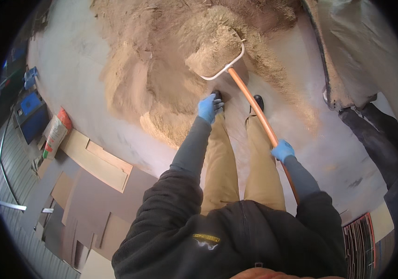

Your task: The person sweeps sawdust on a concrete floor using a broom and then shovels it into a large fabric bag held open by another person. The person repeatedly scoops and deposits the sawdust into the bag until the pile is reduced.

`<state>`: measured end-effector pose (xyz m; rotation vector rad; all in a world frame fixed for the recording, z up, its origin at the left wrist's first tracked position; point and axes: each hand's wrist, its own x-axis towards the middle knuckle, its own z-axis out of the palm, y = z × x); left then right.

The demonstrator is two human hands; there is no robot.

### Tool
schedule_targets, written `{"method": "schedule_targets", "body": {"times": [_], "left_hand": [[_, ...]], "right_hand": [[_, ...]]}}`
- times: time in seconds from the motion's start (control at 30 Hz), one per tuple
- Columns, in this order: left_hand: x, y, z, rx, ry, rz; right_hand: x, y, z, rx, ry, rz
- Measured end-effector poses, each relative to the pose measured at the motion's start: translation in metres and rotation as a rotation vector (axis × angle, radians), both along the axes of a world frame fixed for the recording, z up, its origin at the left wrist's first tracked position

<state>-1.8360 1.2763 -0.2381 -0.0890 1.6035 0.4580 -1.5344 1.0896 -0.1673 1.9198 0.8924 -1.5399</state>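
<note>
A shovel with an orange-brown handle (255,106) slants from beside my right hip up to the sawdust pile. Its pale-rimmed scoop (223,70) carries a heap of light sawdust (217,52). Wrapped round the handle's middle is my right hand (283,150), in a blue glove. My left hand (209,109), also blue-gloved, is off the handle, just below the scoop and over my dark shoe. Its fingers look loosely bent and apart, with nothing visible in them. The large sawdust pile (134,79) spreads over the floor ahead of me.
At the right, a big pale sheet or bag (366,42) hangs beside a person's dark-clad legs (380,132). Flat boards (96,158) cover the floor at left, near a red-and-white sack (58,132) and a blue bin (31,114). Stacked thin panels (359,246) stand at lower right.
</note>
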Motion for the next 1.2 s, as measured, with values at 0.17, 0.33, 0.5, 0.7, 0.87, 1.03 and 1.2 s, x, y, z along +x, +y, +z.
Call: {"method": "schedule_targets", "body": {"times": [0.17,0.33,0.5,0.7,0.87,1.03,1.2], "left_hand": [[0.015,0.041,-0.132,-0.073,-0.115,-0.212],[0.027,0.05,-0.241,-0.138,-0.437,-0.037],[0.064,0.054,-0.3,-0.182,-0.391,0.384],[0.084,0.035,-0.334,-0.193,-0.465,0.412],[0.097,0.038,-0.346,-0.131,-0.366,0.257],[0.106,0.038,-0.32,-0.151,-0.194,0.191],[0.114,0.049,-0.282,-0.119,-0.328,0.202]], "right_hand": [[-0.018,-0.009,-0.038,0.168,-0.166,-0.013],[-0.023,-0.014,-0.083,0.049,-0.238,-0.056],[-0.016,-0.034,-0.133,0.05,-0.277,-0.08],[-0.005,-0.062,-0.182,0.159,-0.283,-0.081],[0.004,-0.076,-0.193,0.122,-0.237,-0.062],[0.002,-0.089,-0.178,0.125,-0.235,-0.084],[0.0,-0.095,-0.157,0.143,-0.252,-0.11]]}}
